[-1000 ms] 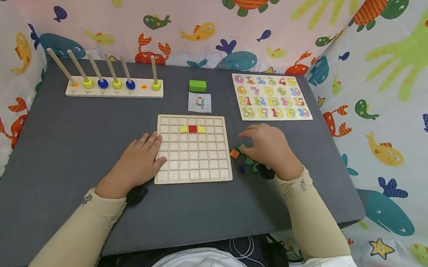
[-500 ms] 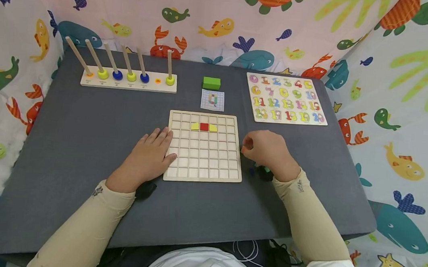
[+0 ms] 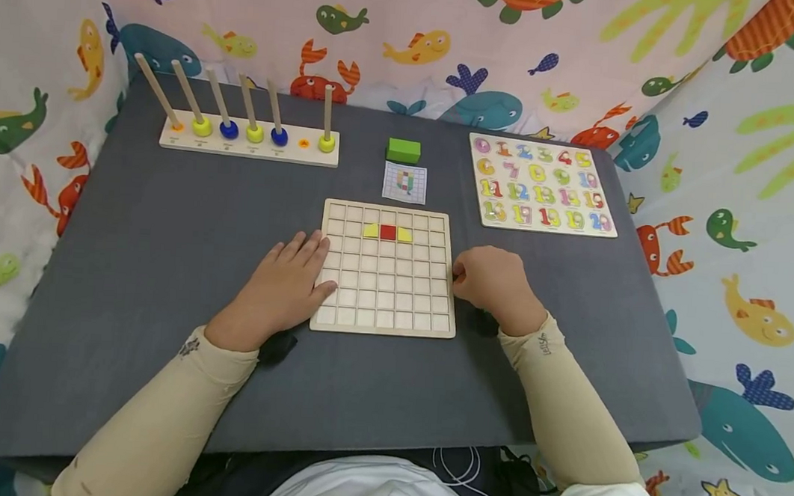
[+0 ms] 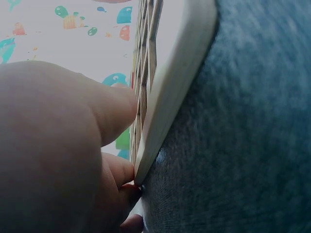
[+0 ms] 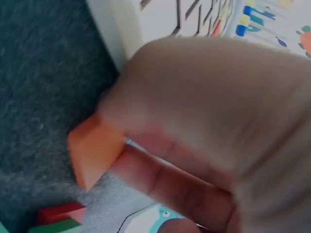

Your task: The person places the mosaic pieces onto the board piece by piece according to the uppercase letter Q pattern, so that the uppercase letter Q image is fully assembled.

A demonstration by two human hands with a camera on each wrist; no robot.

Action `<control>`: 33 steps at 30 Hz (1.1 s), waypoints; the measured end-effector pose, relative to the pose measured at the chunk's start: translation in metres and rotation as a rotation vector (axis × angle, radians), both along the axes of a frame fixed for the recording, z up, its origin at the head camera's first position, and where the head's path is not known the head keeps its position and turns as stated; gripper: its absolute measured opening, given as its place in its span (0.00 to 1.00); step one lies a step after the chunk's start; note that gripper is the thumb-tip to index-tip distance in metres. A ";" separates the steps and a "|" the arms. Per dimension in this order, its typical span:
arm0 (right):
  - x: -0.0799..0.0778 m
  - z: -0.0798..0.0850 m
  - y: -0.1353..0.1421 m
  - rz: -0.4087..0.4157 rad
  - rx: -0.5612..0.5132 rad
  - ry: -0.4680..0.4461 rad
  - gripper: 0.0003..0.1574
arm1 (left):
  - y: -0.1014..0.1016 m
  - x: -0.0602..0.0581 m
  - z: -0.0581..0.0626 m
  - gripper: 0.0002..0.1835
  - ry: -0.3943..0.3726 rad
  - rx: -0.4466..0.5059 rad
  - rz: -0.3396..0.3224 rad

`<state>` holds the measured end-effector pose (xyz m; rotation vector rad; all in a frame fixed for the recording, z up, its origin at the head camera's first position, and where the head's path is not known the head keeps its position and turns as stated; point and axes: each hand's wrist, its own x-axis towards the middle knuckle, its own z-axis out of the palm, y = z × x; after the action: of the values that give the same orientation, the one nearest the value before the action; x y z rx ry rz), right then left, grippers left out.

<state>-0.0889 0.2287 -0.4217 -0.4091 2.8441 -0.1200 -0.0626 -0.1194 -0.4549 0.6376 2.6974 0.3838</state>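
right hand (image 3: 496, 283) pinches an orange block (image 5: 95, 150) beside the wooden grid board (image 3: 384, 292)

taking the board as a clock, twelve at its far edge, the right hand sits at three o'clock, just beside the rim. its grip is narrow: in the right wrist view, thumb and fingers hold the orange block, partly blurred, above the dark surface (image 3: 194, 387). at seven o'clock from that block in the same view lie a red block (image 5: 60, 213) and a green block (image 5: 56, 226), side by side.

the left hand (image 3: 285, 287) is at nine o'clock, its grip wide, fingers straight over the board's edge and thumb spread onto the squares.

towards twelve, in the second row from the far edge, a red square (image 3: 387, 232) lies between two yellow pieces (image 3: 371, 232).

beyond the board at twelve is a printed card (image 3: 404, 182) with a coloured pattern, and a green box (image 3: 403, 151) just behind it. a number board (image 3: 542, 187) is at two o'clock. at ten o'clock is a peg stand (image 3: 287, 154) with yellow, blue and orange rings. a cloth (image 3: 405, 84) printed with sea animals hangs past the surface's far edge.
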 end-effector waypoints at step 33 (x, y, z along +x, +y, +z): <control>-0.038 -0.001 -0.117 0.370 -0.250 -0.037 0.14 | 0.004 -0.003 -0.002 0.44 0.016 -0.063 0.003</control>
<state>-0.1268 0.1113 -0.4226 -0.9634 2.6685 -0.4057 -0.0658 -0.1152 -0.4564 0.6214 2.7143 0.2945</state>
